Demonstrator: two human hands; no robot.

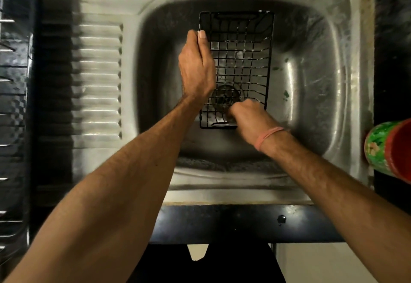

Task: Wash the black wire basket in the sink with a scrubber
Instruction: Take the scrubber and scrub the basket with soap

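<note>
Basket (pixel 241 60) in middle of frame, open side up, down in sink (pixel 311 95) over drain.
Left hand (pixel 196 69) grips left rim, fingers curled round wire, thumb on top.
Right hand (pixel 246 115) at near end, fingers curled tight; scrubber hidden, cannot tell.
Hold rim firm. Rub short strokes along each wire, corners too.

The right hand (pixel 246 115) is motion-blurred at the near end of the black wire basket (pixel 241 60), its fingers hidden, so any scrubber cannot be made out. A green and red printed container (pixel 388 149) is cut off by the right edge. A metal wire rack (pixel 11 82) is cropped at the left edge.
</note>
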